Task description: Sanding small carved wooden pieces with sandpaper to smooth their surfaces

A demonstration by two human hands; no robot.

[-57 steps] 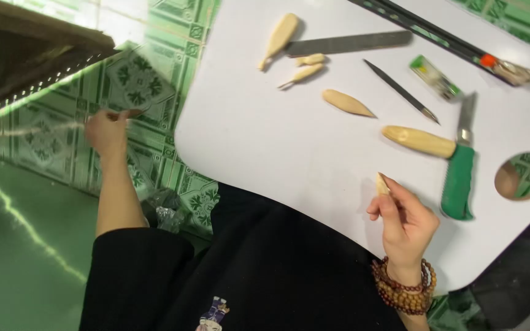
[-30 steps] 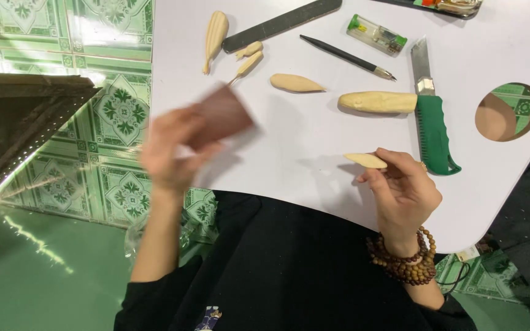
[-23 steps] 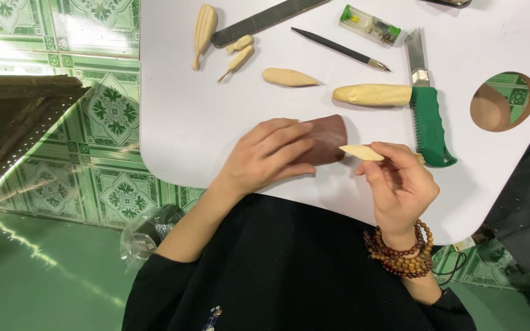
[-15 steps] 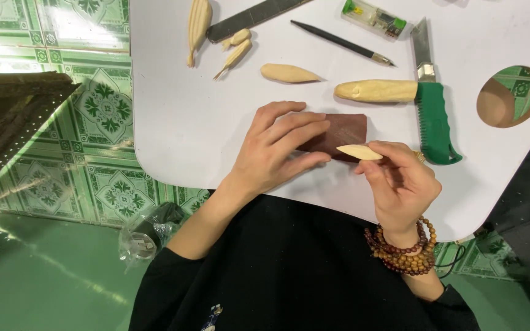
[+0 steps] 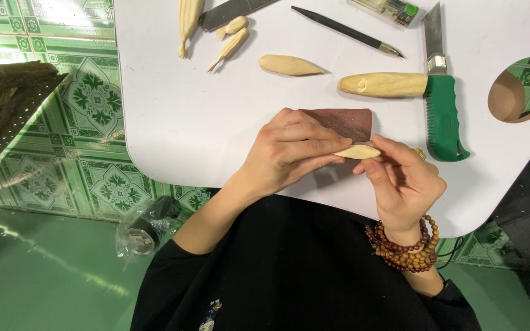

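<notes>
Both hands are meeting over the near edge of the white desk. The left hand is pressing a reddish-brown sheet of sandpaper against a small pale carved wood piece, its grip clenched on the sheet. The right hand is pinching that wood piece between thumb and fingertips, just above the desk. Farther back are lying a green-handled knife, a longer carved blank, another tapered blank and a dark awl.
</notes>
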